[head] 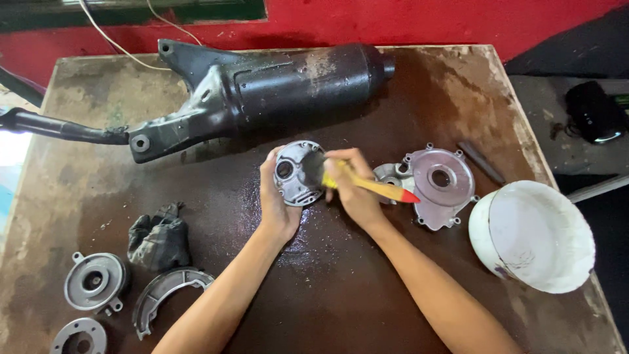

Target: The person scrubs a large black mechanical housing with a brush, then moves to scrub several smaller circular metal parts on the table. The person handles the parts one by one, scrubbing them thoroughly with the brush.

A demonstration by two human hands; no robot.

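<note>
My left hand [274, 196] holds a round grey metal engine cover [296, 174] tilted up off the dark, wet tabletop [327, 275]. My right hand [354, 187] grips a paintbrush with a yellow handle and red tip [383, 191]. Its dark bristles rest against the inner face of the cover. Just right of my right hand lies a larger grey engine casing [438, 183], flat on the table.
A black exhaust muffler [262, 92] lies across the back of the table. A white bucket [534, 236] stands at the right edge. A dark rag [158, 237], a curved brake shoe [167, 292] and two round metal parts [95, 282] sit front left.
</note>
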